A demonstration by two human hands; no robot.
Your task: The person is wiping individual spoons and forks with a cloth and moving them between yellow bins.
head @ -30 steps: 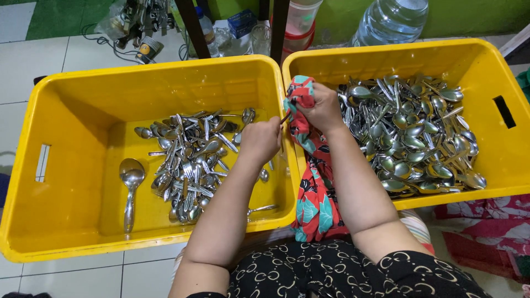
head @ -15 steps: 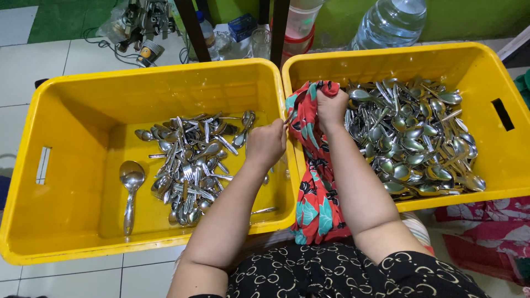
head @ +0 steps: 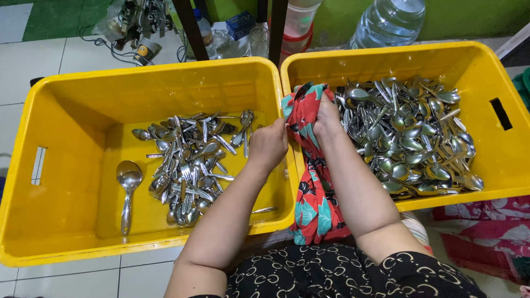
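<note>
We see two yellow crates side by side on the tiled floor (head: 33, 66). The left crate (head: 66, 221) holds a loose heap of steel cutlery (head: 190, 165) out beyond and to the left of the left hand's grip, with one big ladle (head: 128, 182) lying apart, further left. The right crate (head: 508, 165) carries a fuller pile of spoons (head: 414, 138) to the right of the right hand's grip.

A red floral cloth (head: 314, 204) hangs down over the crates' meeting walls toward the person's lap; its upper end is bunched between both grips. The right hand (head: 327, 117) has its fingers curled tight around the gathered cloth, just at the edge of the spoon pile. The left hand (head: 269, 144) is closed too, pinching the cloth's left edge above the left crate's inner wall. Something may be wrapped inside the cloth, but the folds hide it and we cannot tell.

Beyond both grips, a clear water bottle (head: 386, 22) stands behind the right crate, and a small tangle of cables (head: 132, 27) lies behind the left one
</note>
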